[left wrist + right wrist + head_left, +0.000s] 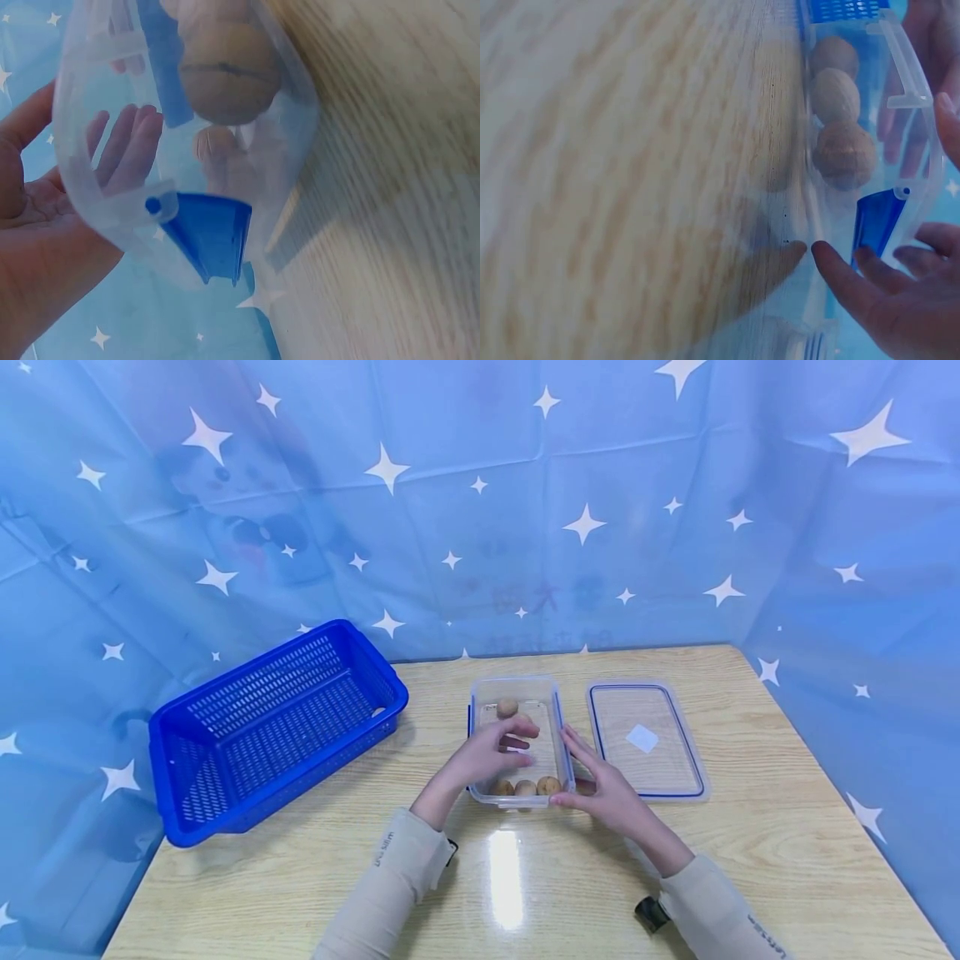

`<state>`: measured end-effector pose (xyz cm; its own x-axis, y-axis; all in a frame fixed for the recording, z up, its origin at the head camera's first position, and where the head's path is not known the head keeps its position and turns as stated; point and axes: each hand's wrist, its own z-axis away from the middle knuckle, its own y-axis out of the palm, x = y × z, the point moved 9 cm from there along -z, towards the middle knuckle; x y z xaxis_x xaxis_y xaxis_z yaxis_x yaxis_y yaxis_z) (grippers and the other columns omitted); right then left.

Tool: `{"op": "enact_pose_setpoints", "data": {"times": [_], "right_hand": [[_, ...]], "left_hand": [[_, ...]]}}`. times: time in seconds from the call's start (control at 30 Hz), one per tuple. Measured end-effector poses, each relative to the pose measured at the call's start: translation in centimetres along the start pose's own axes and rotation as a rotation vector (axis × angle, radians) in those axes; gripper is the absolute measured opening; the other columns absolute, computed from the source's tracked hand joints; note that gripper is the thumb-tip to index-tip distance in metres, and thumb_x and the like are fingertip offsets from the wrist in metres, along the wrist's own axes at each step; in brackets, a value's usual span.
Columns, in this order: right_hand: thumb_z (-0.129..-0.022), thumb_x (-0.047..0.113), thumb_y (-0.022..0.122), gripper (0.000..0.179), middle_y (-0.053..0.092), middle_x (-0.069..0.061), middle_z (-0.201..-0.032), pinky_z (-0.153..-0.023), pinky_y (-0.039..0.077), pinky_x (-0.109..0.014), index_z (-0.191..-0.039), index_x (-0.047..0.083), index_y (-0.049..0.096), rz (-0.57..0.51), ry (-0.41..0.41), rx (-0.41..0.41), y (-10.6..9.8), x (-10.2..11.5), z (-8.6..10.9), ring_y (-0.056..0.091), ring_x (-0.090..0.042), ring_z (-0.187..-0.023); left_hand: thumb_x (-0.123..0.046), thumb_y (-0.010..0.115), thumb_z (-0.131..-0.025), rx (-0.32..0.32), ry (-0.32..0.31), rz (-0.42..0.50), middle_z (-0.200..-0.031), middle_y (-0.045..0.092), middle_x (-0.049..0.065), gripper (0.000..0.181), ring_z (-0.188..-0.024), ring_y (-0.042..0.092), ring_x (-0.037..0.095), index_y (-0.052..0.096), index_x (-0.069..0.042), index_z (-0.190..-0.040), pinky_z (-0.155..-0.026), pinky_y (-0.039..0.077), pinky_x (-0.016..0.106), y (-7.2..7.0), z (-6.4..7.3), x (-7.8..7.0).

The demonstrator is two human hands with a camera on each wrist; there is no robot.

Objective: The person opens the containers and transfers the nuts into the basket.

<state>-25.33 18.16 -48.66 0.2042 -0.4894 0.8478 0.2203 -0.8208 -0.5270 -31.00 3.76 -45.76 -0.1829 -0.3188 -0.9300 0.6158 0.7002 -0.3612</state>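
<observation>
A clear plastic box [558,718] without its lid stands at the middle of the table. Several round brown balls, walnut-like, lie in it: a row of them [526,788] along the near wall and one ball [507,707] towards the far end. My left hand [497,750] reaches over the left wall into the box, its fingers loosely bent and apart. In the left wrist view that hand's palm looks bare, seen partly through the cloudy wall. My right hand [611,797] rests against the box's right side, fingers extended along the outside and thumb by the near right corner.
To the left a blue perforated basket [296,772] stands on the table, with a small pale thing [378,712] at its right end. The clear lid [645,777] with a blue seal lies right of the box. A blue star-patterned curtain [480,527] hangs behind.
</observation>
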Motion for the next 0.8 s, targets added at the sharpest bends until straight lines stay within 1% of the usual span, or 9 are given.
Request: {"op": "enact_pose_setpoints", "data": {"times": [0.1, 0.17, 0.37, 0.47, 0.6, 0.8], "right_hand": [[-0.085, 0.028, 0.079, 0.094, 0.011, -0.008, -0.169, -0.111, 0.031, -0.068, -0.160, 0.015, 0.023, -0.001, -0.006, -0.001, 0.0, 0.0, 0.0, 0.013, -0.048, -0.151], [-0.085, 0.027, 0.079, 0.094, 0.011, -0.008, -0.169, -0.111, 0.031, -0.068, -0.160, 0.015, 0.023, 0.001, -0.008, -0.002, 0.0, 0.0, 0.0, 0.014, -0.048, -0.151], [-0.085, 0.027, 0.079, 0.094, 0.012, -0.012, -0.168, -0.112, 0.025, -0.073, -0.159, 0.014, 0.023, -0.001, -0.009, -0.003, 0.0, 0.1, 0.0, 0.013, -0.048, -0.151], [-0.085, 0.026, 0.079, 0.094, 0.012, -0.014, -0.168, -0.112, 0.029, -0.070, -0.159, 0.013, 0.023, -0.003, -0.013, -0.002, 0.0, 0.2, 0.0, 0.013, -0.048, -0.151], [-0.085, 0.026, 0.079, 0.093, 0.012, -0.015, -0.168, -0.110, 0.033, -0.069, -0.159, 0.013, 0.023, -0.003, -0.015, 0.001, 0.0, 0.1, 0.0, 0.014, -0.049, -0.151], [-0.085, 0.025, 0.079, 0.094, 0.013, -0.015, -0.168, -0.110, 0.030, -0.071, -0.159, 0.012, 0.023, 0.000, -0.020, -0.004, 0.0, 0.1, 0.0, 0.014, -0.049, -0.150]], "left_hand": [[-0.008, 0.065, -0.095, 0.019, 0.002, -0.012, -0.140, 0.058, 0.017, 0.044, -0.127, 0.059, 0.035, 0.054, 0.001, -0.137, -0.104, 0.052, 0.039, 0.5, -0.1, 0.0], [-0.007, 0.066, -0.095, 0.036, 0.007, -0.022, -0.140, 0.058, 0.017, 0.044, -0.127, 0.059, 0.035, 0.055, 0.002, -0.136, -0.104, 0.052, 0.038, 0.9, -0.2, -0.1], [-0.006, 0.067, -0.094, 0.092, -0.005, -0.043, -0.138, 0.060, 0.017, 0.044, -0.124, 0.061, 0.035, 0.056, 0.001, -0.136, -0.100, 0.055, 0.034, 1.8, -0.4, 0.1], [-0.007, 0.068, -0.094, 0.116, -0.013, -0.051, -0.137, 0.060, 0.015, 0.043, -0.124, 0.062, 0.034, 0.057, 0.000, -0.135, -0.099, 0.055, 0.034, 2.2, -0.6, 0.4], [-0.008, 0.067, -0.094, 0.138, -0.037, -0.051, -0.137, 0.060, 0.010, 0.043, -0.125, 0.061, 0.030, 0.057, -0.004, -0.136, -0.101, 0.054, 0.033, 2.6, -0.6, 0.8], [-0.007, 0.069, -0.092, 0.166, -0.060, -0.020, -0.139, 0.060, 0.010, 0.046, -0.126, 0.061, 0.030, 0.057, -0.006, -0.136, -0.102, 0.054, 0.034, 3.2, -0.6, 1.0]]}}
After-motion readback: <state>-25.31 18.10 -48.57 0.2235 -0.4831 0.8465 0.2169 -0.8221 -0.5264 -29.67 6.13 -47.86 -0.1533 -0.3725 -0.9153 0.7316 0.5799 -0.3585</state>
